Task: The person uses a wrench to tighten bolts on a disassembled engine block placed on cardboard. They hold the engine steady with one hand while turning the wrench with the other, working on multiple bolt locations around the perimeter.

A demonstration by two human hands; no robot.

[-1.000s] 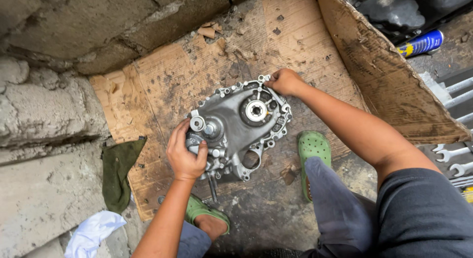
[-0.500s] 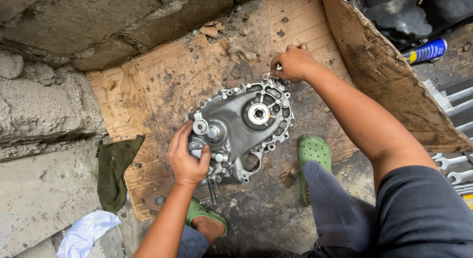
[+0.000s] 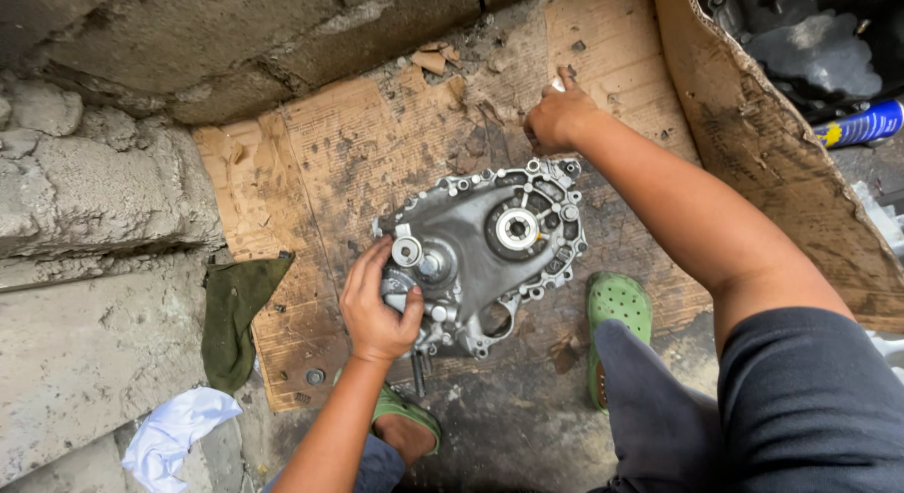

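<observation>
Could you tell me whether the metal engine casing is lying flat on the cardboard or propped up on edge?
Flat. The engine casing lies broad face up on the cardboard, the left hand resting on its lower-left corner.

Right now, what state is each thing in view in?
Engine case: flat on the cardboard, open side up.
Left hand: gripping the case's lower left edge.
Right hand: off the case, closed on a small pale piece.
Cardboard: spread flat, stained, torn.
Green rag: crumpled.
Spray can: lying on its side.

Stained cardboard (image 3: 377, 154) on floor: metal housing (image 3: 480, 253), bolt (image 3: 314, 376).
</observation>
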